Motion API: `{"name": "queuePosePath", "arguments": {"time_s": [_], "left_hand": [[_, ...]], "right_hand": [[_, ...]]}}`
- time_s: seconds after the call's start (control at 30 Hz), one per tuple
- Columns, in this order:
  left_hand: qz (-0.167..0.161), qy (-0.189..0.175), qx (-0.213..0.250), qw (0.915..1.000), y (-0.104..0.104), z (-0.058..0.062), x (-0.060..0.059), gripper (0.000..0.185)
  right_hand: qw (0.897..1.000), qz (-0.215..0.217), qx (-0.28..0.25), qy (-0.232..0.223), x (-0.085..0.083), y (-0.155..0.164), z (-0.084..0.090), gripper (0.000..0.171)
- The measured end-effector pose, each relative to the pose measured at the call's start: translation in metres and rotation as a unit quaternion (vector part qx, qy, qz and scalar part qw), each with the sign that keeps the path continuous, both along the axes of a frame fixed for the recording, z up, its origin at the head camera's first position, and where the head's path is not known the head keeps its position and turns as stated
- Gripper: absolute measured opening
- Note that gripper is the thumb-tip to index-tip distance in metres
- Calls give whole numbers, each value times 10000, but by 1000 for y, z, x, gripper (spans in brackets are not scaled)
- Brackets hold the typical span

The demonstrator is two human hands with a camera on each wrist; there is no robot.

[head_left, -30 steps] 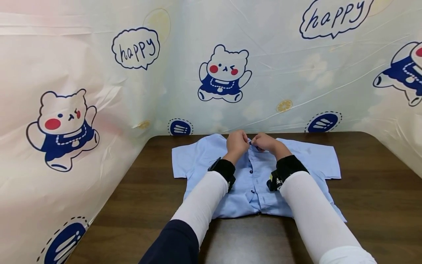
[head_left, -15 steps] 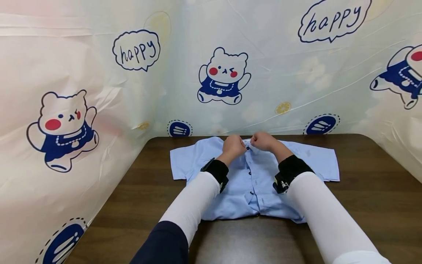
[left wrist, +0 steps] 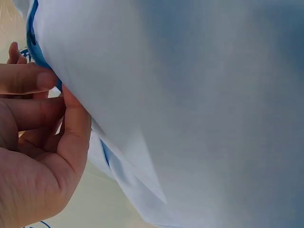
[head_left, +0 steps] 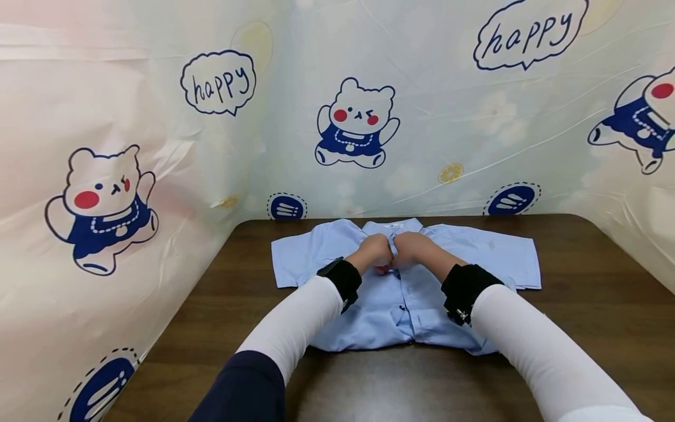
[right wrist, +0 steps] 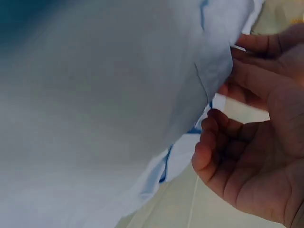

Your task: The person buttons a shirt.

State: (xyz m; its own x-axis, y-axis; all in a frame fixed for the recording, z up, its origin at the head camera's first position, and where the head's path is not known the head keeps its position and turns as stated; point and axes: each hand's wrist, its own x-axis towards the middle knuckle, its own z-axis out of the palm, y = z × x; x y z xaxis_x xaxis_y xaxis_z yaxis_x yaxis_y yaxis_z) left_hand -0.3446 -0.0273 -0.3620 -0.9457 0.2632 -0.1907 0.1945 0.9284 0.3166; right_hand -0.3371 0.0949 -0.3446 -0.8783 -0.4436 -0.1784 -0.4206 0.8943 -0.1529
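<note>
A light blue short-sleeved shirt (head_left: 474, 258) lies front up on the dark wooden table (head_left: 590, 316), collar toward the wall. Both hands meet at its button placket, a little below the collar. My left hand (head_left: 375, 253) pinches the placket edge between thumb and fingers; in the left wrist view the fingers (left wrist: 28, 78) curl on the blue fabric (left wrist: 199, 114). My right hand (head_left: 412, 248) grips the facing edge, with its fingers (right wrist: 247, 76) curled on the cloth (right wrist: 104, 109) in the right wrist view. Dark buttons (head_left: 403, 306) run down the front below the hands.
A plastic sheet printed with cartoon bears (head_left: 356, 124) and "happy" bubbles (head_left: 218, 82) walls the table at the back and on both sides. Bare wood (head_left: 221, 328) shows to the left, right and front of the shirt. White sleeves and black wrist bands (head_left: 464, 287) cover my forearms.
Both hands have slid from the collar down the placket toward me and closed together again on the fabric. The collar now shows beyond them.
</note>
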Motion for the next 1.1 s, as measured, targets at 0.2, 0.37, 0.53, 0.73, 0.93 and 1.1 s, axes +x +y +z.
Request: {"name": "queuePosePath", "arguments": {"time_s": [0.2, 0.37, 0.53, 0.73, 0.93, 1.1], "left_hand": [[416, -609, 320, 9968, 5, 0, -6, 23], [359, -896, 389, 9946, 9, -1, -11, 30], [173, -230, 143, 9995, 12, -2, -2, 27], [563, 121, 320, 9978, 15, -7, 6, 26], [1076, 142, 767, 9911, 14, -12, 4, 19], [1901, -828, 3035, 9300, 10, -16, 3, 9]], "right_hand": [[9987, -466, -97, 174, 0, -4, -5, 12], [9973, -703, -227, -6, -6, 1, -7, 10], [9925, -967, -688, -302, -13, 10, -12, 19], [9854, -1000, -1161, -744, -13, 16, -13, 20], [9800, -1017, -1537, -746, -6, 21, -12, 21], [9727, -1115, -1938, -624, 0, 23, -13, 19]]}}
